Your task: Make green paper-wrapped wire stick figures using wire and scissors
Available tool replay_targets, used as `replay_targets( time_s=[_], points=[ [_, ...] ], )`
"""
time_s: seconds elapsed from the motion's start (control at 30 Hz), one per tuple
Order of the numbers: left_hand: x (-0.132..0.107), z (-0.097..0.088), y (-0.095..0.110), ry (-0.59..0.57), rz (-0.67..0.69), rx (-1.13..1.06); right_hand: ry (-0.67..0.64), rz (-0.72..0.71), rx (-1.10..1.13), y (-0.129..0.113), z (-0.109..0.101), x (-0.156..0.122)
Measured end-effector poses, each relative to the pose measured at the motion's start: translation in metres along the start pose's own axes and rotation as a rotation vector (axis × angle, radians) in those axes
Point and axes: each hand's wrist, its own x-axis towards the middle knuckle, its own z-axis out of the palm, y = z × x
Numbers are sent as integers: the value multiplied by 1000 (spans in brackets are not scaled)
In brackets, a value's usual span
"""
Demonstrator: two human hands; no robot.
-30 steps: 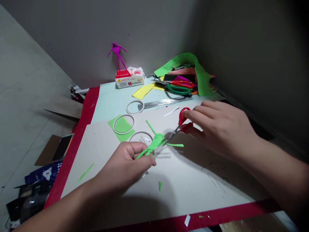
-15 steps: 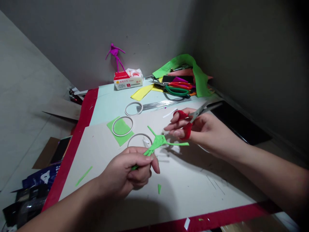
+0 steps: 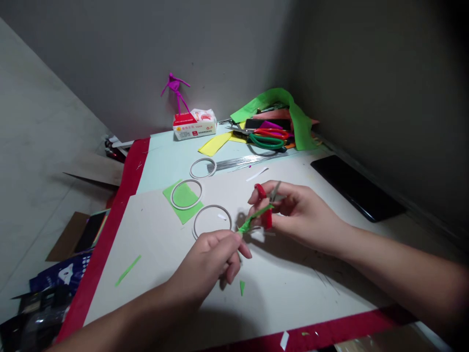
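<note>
Between its thumb and fingers my left hand (image 3: 220, 256) pinches a green paper-wrapped figure (image 3: 248, 224), whose upper part points to the right. My right hand (image 3: 304, 203) has red-handled scissors (image 3: 268, 215) hooked on its fingers. Their blades (image 3: 275, 190) point up and back toward the palm. The right fingertips are close to the figure's green limb; whether they touch it I cannot tell. A green scrap (image 3: 242, 288) lies below the left hand. Three ring-shaped tape rolls stand near it: a front one (image 3: 195, 220), one on a green paper square (image 3: 184, 213), and a far one (image 3: 191, 168).
A purple figure (image 3: 175, 87) stands on a small box (image 3: 194, 129) by the wall. Behind lie thin wires (image 3: 242, 161), green-handled scissors (image 3: 267, 142), yellow paper (image 3: 216, 142) and a green strip (image 3: 302, 129). A black phone (image 3: 357, 188) is at right.
My left hand has turned the green figure and brought it rightward. My right hand has moved lower and closer to it, turning the scissors so the blades point up.
</note>
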Motion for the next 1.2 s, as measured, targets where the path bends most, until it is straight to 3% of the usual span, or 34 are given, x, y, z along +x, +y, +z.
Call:
replay_targets(
  time_s=[0.13,0.33,0.5,0.63,0.97,1.2],
  points=[
    [1,2,0,13,-24,35,-15,170,162,4,-5,6],
    [5,-1,-5,51,-33,-79,55,230,279,6,-14,8],
    [6,1,-6,67,-19,-90,-34,289,266,7,-11,6],
    [0,5,-5,62,-36,-63,-33,277,255,8,-8,4],
    [-5,2,-5,-132,-105,-102,-81,236,220,6,-6,4],
    [1,-4,-5,-79,-55,-136,-123,229,213,8,-7,3]
  ],
)
